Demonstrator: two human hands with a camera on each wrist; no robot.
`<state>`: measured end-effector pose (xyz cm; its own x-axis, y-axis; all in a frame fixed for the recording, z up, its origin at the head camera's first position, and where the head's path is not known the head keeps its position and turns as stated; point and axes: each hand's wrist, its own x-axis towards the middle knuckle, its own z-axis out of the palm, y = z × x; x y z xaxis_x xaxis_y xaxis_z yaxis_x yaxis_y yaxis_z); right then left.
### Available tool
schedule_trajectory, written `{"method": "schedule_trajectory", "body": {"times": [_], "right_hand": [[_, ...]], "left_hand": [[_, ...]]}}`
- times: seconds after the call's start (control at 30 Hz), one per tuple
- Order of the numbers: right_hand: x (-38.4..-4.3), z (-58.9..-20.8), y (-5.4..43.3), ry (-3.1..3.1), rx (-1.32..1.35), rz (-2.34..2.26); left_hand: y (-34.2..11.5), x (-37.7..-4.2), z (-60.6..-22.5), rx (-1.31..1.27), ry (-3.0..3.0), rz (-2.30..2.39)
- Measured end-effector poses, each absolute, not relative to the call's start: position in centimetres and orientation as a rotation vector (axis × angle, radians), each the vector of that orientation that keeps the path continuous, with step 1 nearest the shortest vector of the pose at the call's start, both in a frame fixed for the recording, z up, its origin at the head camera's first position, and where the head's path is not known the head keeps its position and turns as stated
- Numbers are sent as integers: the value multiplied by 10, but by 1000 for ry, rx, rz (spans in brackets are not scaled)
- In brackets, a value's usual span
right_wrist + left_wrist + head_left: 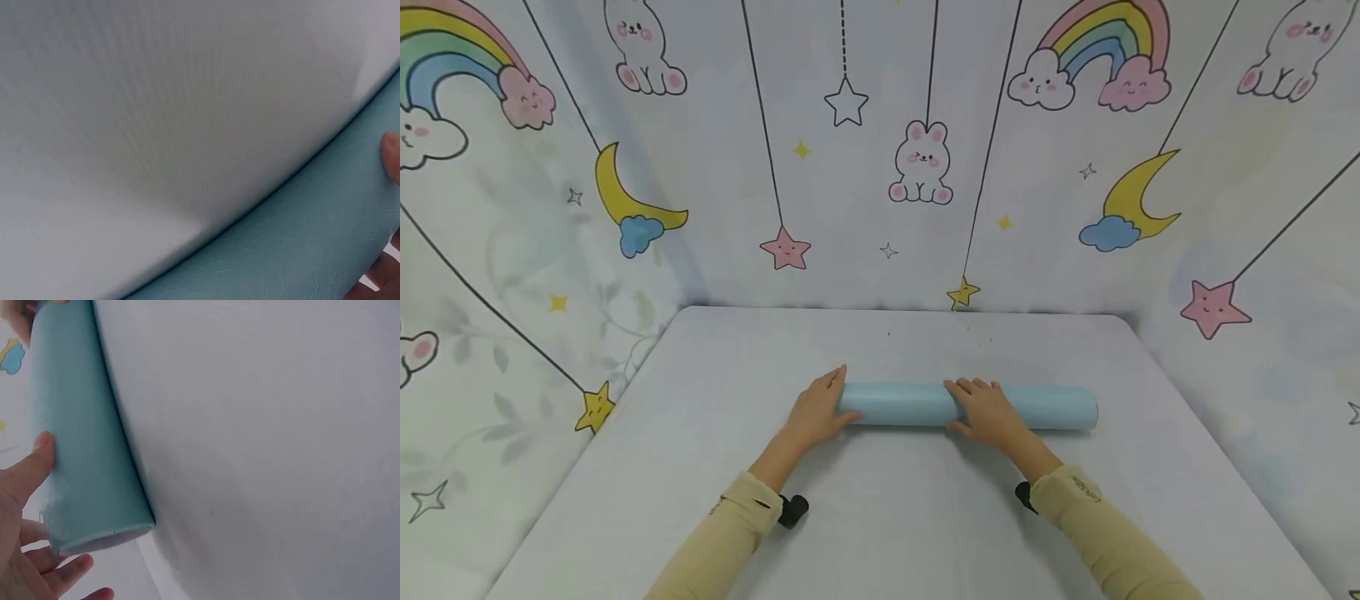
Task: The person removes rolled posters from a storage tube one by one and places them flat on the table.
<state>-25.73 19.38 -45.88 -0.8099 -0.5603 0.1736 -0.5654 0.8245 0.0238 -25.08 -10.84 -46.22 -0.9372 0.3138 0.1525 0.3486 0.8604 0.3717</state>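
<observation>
A light blue roll (895, 405) with a smooth, finely creased surface lies crosswise on the white table. At its left end is my left hand (816, 412), the thumb on the roll's side and the other fingers spread out beside the end. The left wrist view shows this left hand (25, 531) at the roll's rounded end (106, 540). Right of the roll's middle, my right hand (988, 414) grips it from above, fingers over the top and thumb on the near side. Close up, the right thumb (391, 156) touches the blue surface (281, 244).
The white table (880, 517) extends around the roll, with a few tiny dark specks near its back edge. Cloth walls (865, 192) printed with rabbits, stars and rainbows enclose the back and both sides. Small dark cameras (793, 511) sit at both wrists.
</observation>
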Motion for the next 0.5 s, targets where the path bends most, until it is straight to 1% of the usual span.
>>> {"method": "schedule_trajectory", "body": {"times": [0.27, 0.5], "right_hand": [[-257, -458, 193, -2811, 877, 45], [-255, -460, 194, -2827, 866, 48]], "left_hand": [[-128, -246, -464, -303, -2848, -1038], [-137, -244, -477, -33, -2702, -1632]]}}
